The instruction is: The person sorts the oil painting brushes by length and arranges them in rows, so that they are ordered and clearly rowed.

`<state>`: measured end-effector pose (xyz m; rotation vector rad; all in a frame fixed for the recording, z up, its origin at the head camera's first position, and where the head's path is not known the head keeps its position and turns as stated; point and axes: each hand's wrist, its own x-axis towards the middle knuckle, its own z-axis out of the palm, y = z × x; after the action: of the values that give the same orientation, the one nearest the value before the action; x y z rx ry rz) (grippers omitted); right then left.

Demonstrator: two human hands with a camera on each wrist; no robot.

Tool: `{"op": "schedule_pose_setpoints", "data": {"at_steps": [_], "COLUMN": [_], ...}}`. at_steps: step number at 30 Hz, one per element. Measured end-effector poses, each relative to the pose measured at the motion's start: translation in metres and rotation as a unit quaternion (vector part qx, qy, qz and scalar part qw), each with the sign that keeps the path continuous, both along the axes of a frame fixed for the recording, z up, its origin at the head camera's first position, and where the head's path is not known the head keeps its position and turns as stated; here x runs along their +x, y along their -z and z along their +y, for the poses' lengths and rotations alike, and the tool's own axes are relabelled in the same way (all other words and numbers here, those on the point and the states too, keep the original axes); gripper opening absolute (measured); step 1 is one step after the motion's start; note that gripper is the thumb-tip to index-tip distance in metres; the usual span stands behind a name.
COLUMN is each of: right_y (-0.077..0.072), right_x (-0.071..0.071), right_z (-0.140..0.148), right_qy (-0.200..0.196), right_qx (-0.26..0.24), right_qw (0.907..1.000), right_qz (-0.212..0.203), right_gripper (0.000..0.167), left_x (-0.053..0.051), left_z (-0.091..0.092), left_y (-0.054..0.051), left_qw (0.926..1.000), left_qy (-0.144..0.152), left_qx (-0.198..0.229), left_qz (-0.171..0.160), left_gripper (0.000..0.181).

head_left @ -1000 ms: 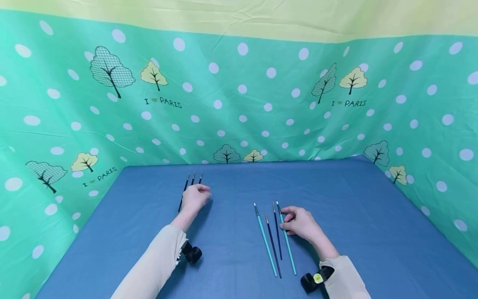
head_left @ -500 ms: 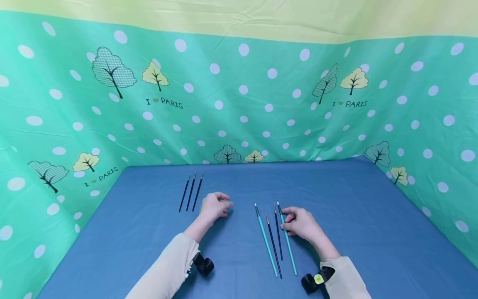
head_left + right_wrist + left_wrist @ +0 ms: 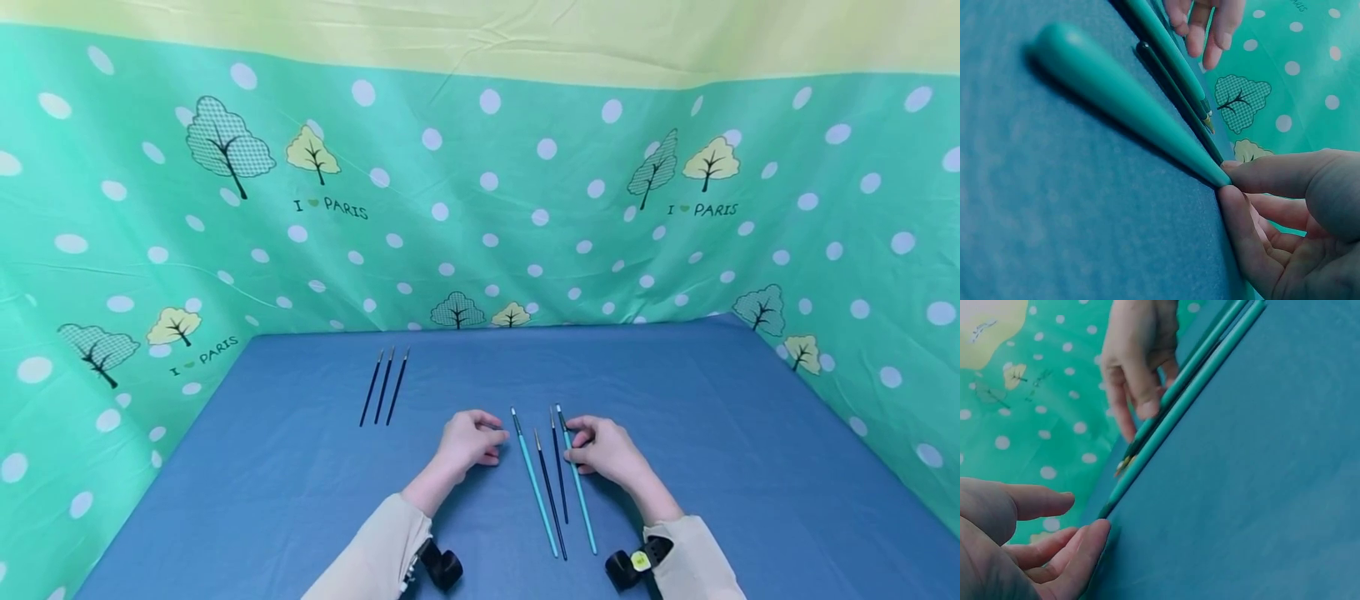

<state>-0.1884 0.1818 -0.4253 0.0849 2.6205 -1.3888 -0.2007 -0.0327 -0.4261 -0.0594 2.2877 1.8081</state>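
Observation:
My right hand (image 3: 609, 452) pinches a turquoise paintbrush (image 3: 580, 498) near its bristle end, thumb against fingertips, while the brush lies on the blue cloth. Just left of a second turquoise paintbrush (image 3: 536, 486) is my left hand (image 3: 467, 442), holding nothing. In the left wrist view the left thumb stands apart from the fingers (image 3: 1088, 550), which come close to that brush; whether they touch it I cannot tell. Between the turquoise brushes lie two thin dark blue paintbrushes (image 3: 551, 490), bristles pointing away from me.
Three dark blue paintbrushes (image 3: 383, 388) lie side by side at the back left of the blue-covered table (image 3: 675, 375). A green dotted curtain (image 3: 480, 208) rises behind and along both sides. Each wrist wears a black camera (image 3: 442, 568).
My left hand has come away from the three brushes at the back left, moving right and nearer to me, up to the left turquoise paintbrush. My right hand has stayed in place.

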Motion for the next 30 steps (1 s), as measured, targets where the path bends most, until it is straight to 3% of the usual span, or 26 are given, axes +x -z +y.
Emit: {"op": "schedule_pose_setpoints", "data": {"at_steps": [8, 12, 17, 24, 30], "right_y": [0.0, 0.0, 0.0, 0.001, 0.001], "right_x": [-0.001, -0.001, -0.001, -0.001, -0.001], "right_z": [0.0, 0.0, -0.001, 0.0, 0.0], "right_qy": [0.002, 0.005, 0.005, 0.006, 0.004], "right_qx": [0.001, 0.001, 0.001, 0.005, 0.002], "right_qw": [1.0, 1.0, 1.0, 1.0, 1.0], "right_qz": [0.001, 0.0, 0.0, 0.005, 0.002], "right_gripper": [0.046, 0.046, 0.046, 0.045, 0.045], "left_x": [0.009, 0.011, 0.014, 0.013, 0.013], "left_z": [0.017, 0.024, 0.03, 0.036, 0.041], "left_y": [0.0, -0.002, -0.003, -0.003, -0.006], "left_qw": [0.9998, 1.0, 0.9992, 0.9925, 0.9874], "left_qy": [0.014, 0.003, -0.016, -0.013, -0.016], "left_qx": [0.008, 0.001, -0.036, -0.114, -0.155], "left_qz": [0.012, 0.005, 0.011, 0.043, 0.028], "left_gripper": [0.023, 0.026, 0.032, 0.038, 0.041]}}
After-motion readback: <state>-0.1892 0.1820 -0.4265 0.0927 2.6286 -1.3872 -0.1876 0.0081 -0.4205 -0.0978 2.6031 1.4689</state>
